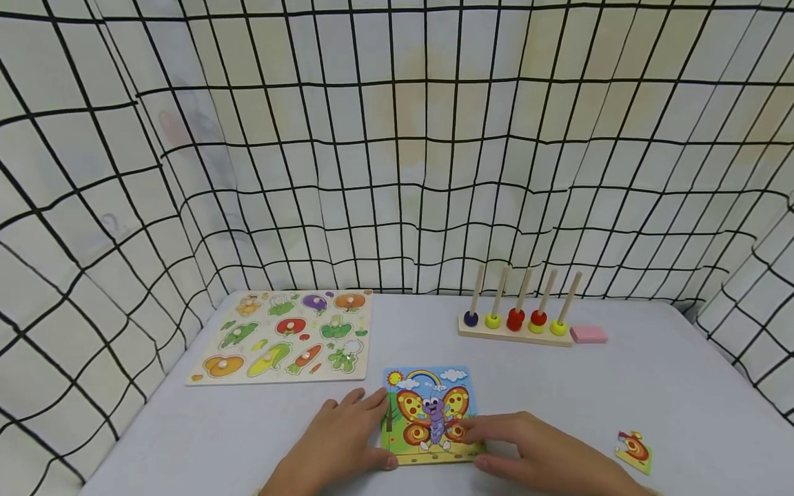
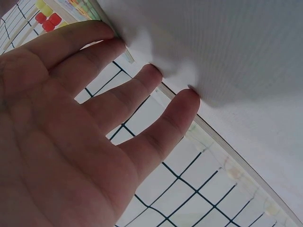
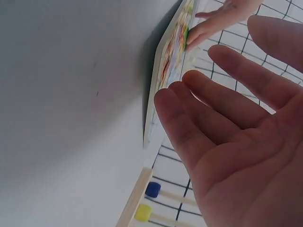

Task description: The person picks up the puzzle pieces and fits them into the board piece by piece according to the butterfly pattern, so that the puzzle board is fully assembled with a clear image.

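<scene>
A butterfly jigsaw puzzle (image 1: 434, 396) lies flat on the white table, its picture showing a rainbow, sun and clouds. Along its left edge rests my left hand (image 1: 341, 437), fingers spread and thumb by the lower left corner. The left wrist view shows that hand (image 2: 90, 118) with fingertips against the table. On the lower right wing, the index finger of my right hand (image 1: 540, 451) touches the picture, its thumb near the puzzle's lower right edge. The right wrist view shows this hand (image 3: 236, 118) with extended fingers. A loose puzzle piece (image 1: 635, 451), orange and yellow-green, lies farther right.
A vegetable peg puzzle board (image 1: 238, 372) lies at the back left. Behind, to the right, stands a wooden bead stacker (image 1: 515, 335) with colored beads on upright pegs, and a pink block (image 1: 588, 335) beside it. Black netting (image 1: 409, 186) over pale walls surrounds the table.
</scene>
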A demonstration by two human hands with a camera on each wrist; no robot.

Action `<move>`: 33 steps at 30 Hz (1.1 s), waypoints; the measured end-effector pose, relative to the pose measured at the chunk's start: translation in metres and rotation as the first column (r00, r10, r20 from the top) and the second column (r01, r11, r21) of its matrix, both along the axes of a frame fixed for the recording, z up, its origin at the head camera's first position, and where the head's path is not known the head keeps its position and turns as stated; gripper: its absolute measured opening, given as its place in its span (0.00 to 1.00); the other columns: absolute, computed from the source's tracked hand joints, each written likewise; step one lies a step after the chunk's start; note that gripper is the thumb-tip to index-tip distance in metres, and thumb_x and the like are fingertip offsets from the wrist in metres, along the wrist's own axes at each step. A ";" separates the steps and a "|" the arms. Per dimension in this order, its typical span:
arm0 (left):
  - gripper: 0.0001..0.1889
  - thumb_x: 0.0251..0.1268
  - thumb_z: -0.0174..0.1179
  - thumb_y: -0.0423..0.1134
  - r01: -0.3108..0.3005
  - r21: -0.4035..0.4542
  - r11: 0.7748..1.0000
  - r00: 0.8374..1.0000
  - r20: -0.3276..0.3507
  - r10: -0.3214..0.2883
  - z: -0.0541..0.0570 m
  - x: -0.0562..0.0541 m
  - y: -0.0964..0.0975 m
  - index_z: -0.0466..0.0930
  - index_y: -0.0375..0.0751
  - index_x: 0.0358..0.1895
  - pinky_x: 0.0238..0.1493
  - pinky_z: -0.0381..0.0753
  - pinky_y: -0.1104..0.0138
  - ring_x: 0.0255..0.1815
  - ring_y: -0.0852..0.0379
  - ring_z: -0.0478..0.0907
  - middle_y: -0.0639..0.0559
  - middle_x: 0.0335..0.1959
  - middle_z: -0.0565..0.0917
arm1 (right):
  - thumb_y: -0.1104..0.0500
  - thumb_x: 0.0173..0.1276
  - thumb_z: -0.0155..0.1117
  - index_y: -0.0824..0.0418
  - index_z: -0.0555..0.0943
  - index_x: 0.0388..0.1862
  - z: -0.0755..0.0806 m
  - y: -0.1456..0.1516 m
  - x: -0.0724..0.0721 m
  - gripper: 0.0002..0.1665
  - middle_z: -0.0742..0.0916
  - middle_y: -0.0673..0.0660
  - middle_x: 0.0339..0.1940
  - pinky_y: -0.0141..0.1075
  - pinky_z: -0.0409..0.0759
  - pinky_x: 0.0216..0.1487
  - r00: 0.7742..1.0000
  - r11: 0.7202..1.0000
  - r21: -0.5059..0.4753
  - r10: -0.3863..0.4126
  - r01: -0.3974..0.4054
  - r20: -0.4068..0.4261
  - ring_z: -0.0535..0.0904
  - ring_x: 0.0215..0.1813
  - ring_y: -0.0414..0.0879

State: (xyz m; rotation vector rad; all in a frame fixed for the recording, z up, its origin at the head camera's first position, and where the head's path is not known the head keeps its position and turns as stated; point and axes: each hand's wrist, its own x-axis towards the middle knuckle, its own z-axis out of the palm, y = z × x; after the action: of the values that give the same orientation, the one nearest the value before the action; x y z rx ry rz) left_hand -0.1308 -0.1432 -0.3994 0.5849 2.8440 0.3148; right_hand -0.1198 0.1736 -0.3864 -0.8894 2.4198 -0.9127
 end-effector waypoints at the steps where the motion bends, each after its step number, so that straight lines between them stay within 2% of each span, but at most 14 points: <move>1: 0.47 0.56 0.77 0.66 0.000 -0.001 1.000 1.000 0.000 0.000 0.000 0.000 0.000 0.79 0.40 0.73 0.66 0.72 0.33 0.76 0.36 0.68 0.48 0.77 0.75 | 0.43 0.80 0.67 0.43 0.86 0.66 0.000 0.004 0.000 0.20 0.86 0.40 0.64 0.44 0.83 0.65 1.000 1.000 0.007 -0.013 0.013 -0.008 0.80 0.66 0.40; 7: 0.46 0.56 0.77 0.65 0.003 0.000 1.000 1.000 -0.004 -0.003 0.000 0.001 0.001 0.79 0.41 0.73 0.66 0.72 0.33 0.77 0.36 0.68 0.48 0.77 0.75 | 0.42 0.80 0.67 0.40 0.87 0.63 0.002 0.027 -0.002 0.17 0.83 0.47 0.72 0.57 0.82 0.65 0.995 0.994 0.041 -0.096 0.097 -0.009 0.77 0.73 0.55; 9: 0.46 0.56 0.77 0.65 0.001 0.002 1.000 1.000 -0.002 -0.001 0.000 0.001 0.001 0.79 0.41 0.73 0.67 0.72 0.33 0.77 0.36 0.68 0.48 0.77 0.75 | 0.42 0.80 0.66 0.42 0.87 0.63 0.002 0.035 -0.003 0.17 0.83 0.49 0.72 0.59 0.82 0.64 0.993 0.992 0.051 -0.112 0.114 -0.043 0.77 0.73 0.58; 12: 0.46 0.56 0.78 0.65 -0.004 0.004 1.000 1.000 0.005 0.004 0.000 0.000 0.001 0.79 0.41 0.73 0.68 0.71 0.32 0.77 0.36 0.67 0.48 0.78 0.75 | 0.41 0.80 0.65 0.43 0.86 0.64 0.003 0.048 -0.002 0.19 0.83 0.50 0.72 0.54 0.83 0.64 0.984 0.987 0.067 -0.135 0.144 -0.117 0.78 0.72 0.59; 15: 0.46 0.56 0.78 0.65 -0.007 0.003 1.000 1.000 0.011 0.007 -0.001 0.000 0.001 0.79 0.41 0.74 0.68 0.71 0.32 0.77 0.36 0.67 0.49 0.78 0.74 | 0.39 0.80 0.65 0.46 0.83 0.70 0.003 0.061 0.001 0.26 0.85 0.44 0.67 0.47 0.84 0.63 0.973 0.979 0.086 -0.167 0.182 -0.162 0.79 0.70 0.55; 17: 0.47 0.56 0.78 0.65 -0.007 0.005 1.000 1.000 0.010 0.007 -0.001 0.000 0.000 0.79 0.40 0.73 0.68 0.71 0.32 0.77 0.36 0.67 0.49 0.78 0.74 | 0.40 0.80 0.66 0.50 0.80 0.74 0.003 0.069 0.002 0.30 0.87 0.41 0.63 0.47 0.85 0.61 0.968 0.975 0.088 -0.187 0.203 -0.169 0.81 0.68 0.54; 20: 0.46 0.55 0.78 0.65 -0.010 0.010 1.000 1.000 0.008 0.010 -0.002 0.000 0.000 0.79 0.40 0.73 0.68 0.70 0.33 0.77 0.36 0.67 0.49 0.78 0.74 | 0.42 0.79 0.68 0.54 0.77 0.77 0.003 0.078 0.002 0.34 0.88 0.39 0.59 0.51 0.87 0.58 0.965 0.965 0.092 -0.234 0.246 -0.120 0.82 0.64 0.54; 22: 0.46 0.55 0.78 0.65 -0.014 0.016 1.000 1.000 0.010 0.014 -0.002 0.001 0.000 0.79 0.41 0.74 0.68 0.70 0.33 0.78 0.36 0.67 0.49 0.78 0.74 | 0.44 0.79 0.68 0.55 0.78 0.76 0.003 0.084 0.002 0.32 0.88 0.44 0.61 0.55 0.87 0.57 0.962 0.963 0.076 -0.251 0.259 -0.107 0.82 0.63 0.57; 24: 0.46 0.55 0.78 0.65 -0.016 0.018 1.000 1.000 0.012 0.016 -0.002 0.001 0.000 0.79 0.41 0.74 0.68 0.70 0.33 0.78 0.36 0.67 0.49 0.78 0.74 | 0.45 0.79 0.69 0.56 0.78 0.75 0.003 0.089 0.002 0.32 0.88 0.45 0.61 0.52 0.87 0.57 0.958 0.959 0.073 -0.266 0.274 -0.111 0.82 0.62 0.57; 29: 0.46 0.56 0.78 0.65 -0.007 0.018 1.000 1.000 0.001 0.007 -0.003 0.001 -0.001 0.79 0.40 0.74 0.68 0.70 0.32 0.77 0.36 0.67 0.48 0.78 0.74 | 0.44 0.80 0.67 0.56 0.79 0.75 0.001 0.100 0.006 0.31 0.88 0.45 0.62 0.41 0.87 0.54 0.947 0.962 0.065 -0.248 0.265 -0.203 0.84 0.61 0.57; 33: 0.46 0.56 0.77 0.65 0.002 0.017 1.000 1.000 -0.013 -0.002 -0.002 0.002 -0.001 0.79 0.40 0.73 0.67 0.71 0.32 0.77 0.36 0.67 0.48 0.77 0.75 | 0.42 0.79 0.67 0.52 0.81 0.72 0.003 0.105 0.006 0.28 0.86 0.48 0.66 0.39 0.87 0.54 0.941 0.953 0.081 -0.272 0.293 -0.202 0.84 0.61 0.56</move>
State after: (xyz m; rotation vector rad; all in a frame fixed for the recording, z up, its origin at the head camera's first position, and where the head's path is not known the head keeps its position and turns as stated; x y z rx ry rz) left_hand -0.1289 -0.1439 -0.4017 0.5954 2.8555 0.3368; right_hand -0.1139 0.2791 -0.3839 -0.6208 2.7854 -0.8120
